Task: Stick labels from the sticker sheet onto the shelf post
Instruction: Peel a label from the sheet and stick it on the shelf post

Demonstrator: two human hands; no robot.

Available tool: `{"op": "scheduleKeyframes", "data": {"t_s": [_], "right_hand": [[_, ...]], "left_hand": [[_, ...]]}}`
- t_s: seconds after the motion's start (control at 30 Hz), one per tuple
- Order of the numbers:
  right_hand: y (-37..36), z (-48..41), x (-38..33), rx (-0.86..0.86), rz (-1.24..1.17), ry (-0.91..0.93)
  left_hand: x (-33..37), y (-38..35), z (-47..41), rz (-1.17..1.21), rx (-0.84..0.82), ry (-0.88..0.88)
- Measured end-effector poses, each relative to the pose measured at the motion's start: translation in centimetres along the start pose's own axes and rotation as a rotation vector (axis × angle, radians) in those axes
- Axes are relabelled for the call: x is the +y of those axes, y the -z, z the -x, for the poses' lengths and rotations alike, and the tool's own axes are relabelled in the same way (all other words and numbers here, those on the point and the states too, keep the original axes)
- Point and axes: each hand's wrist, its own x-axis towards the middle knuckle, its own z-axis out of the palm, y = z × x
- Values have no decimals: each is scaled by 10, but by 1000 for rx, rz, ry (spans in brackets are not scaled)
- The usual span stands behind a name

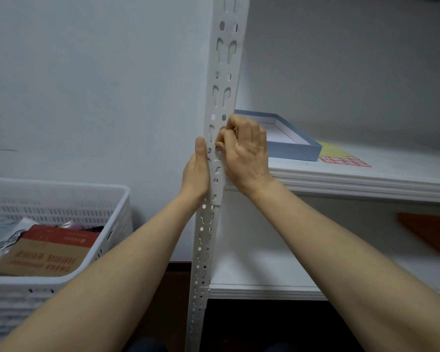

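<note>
Scanning from the white basket [61,194], I see my left hand [197,171] clasping the shelf post [224,72], thumb flat on its face; my right hand [244,153] pinches a small label [217,148] against the post with curled fingertips. Right of them, the sticker sheet [343,158] lies on the shelf [366,182].

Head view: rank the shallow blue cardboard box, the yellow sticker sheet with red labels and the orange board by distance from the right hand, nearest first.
From the right hand:
1. Shallow blue cardboard box, just right of it, on the upper shelf.
2. Yellow sticker sheet with red labels, farther right on that shelf.
3. Orange board, lower right, below that shelf.
</note>
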Motion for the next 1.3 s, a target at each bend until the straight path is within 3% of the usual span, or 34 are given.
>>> {"op": "scheduleKeyframes", "data": {"t_s": [0.4,0.57,0.7,0.8,0.87,1.0,1.3], "right_hand": [[-4,7,-4,4,-75,-94],[4,-26,7,184,-386,-425],[11,-36,9,-71,-703,-723],[6,-33,4,-316,-969,-1008],[7,-36,4,-394,-1051,-1044],[12,-36,3,-430,-1152,-1006],[18,-37,1,-414,-1358,-1102]], "left_hand": [[2,2,1,-22,-4,-5],[4,2,1,-106,27,64],[4,7,9,-300,349,-300],[2,14,9,-449,378,-599],[1,17,8,-494,346,-714],[8,21,2,-549,281,-765],[25,21,-13,-688,243,-874]]}}
